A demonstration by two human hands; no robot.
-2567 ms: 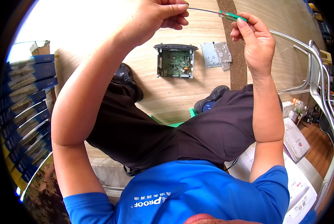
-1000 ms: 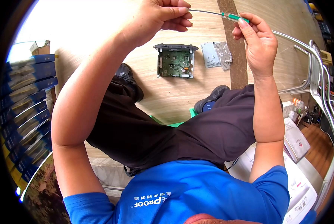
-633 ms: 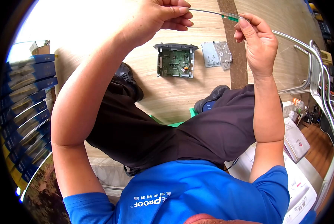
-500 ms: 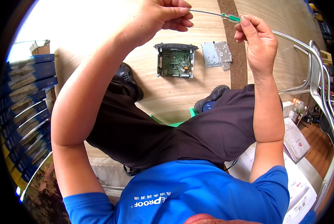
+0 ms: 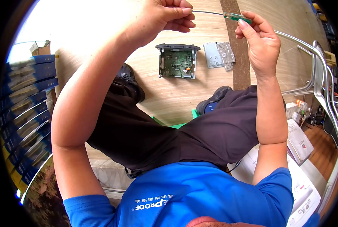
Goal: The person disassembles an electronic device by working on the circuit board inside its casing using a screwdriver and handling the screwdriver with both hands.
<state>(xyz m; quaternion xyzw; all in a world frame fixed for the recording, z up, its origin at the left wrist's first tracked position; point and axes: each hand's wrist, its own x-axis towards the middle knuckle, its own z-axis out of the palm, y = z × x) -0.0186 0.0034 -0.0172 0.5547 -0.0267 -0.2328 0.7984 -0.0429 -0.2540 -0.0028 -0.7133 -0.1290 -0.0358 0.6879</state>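
Observation:
A screwdriver point(image 5: 208, 12) with a thin metal shaft and a clear-and-green handle is held level between my two hands, high in the head view. My left hand point(image 5: 169, 16) pinches the far end of the shaft between thumb and forefinger, its other fingers loosely curled; the tip is hidden there. The handle sits between the thumb and fingers of my right hand point(image 5: 261, 38). Below, on the floor, lies an opened electronic unit point(image 5: 178, 63) with a green circuit board and a dark front panel. Beside it are perforated metal plates point(image 5: 214, 56), apart from both hands.
Stacked blue boxes point(image 5: 33, 87) line the left side. On the right stands a metal-tube chair point(image 5: 320, 64), with a bottle point(image 5: 302, 106) and printed white packages point(image 5: 299, 142) near it. My legs and shoes flank the floor area around the unit; something green shows beneath me.
My right thumb has shifted down and left along the handle, and the handle has turned slightly in the fingers. My left hand keeps its place on the shaft.

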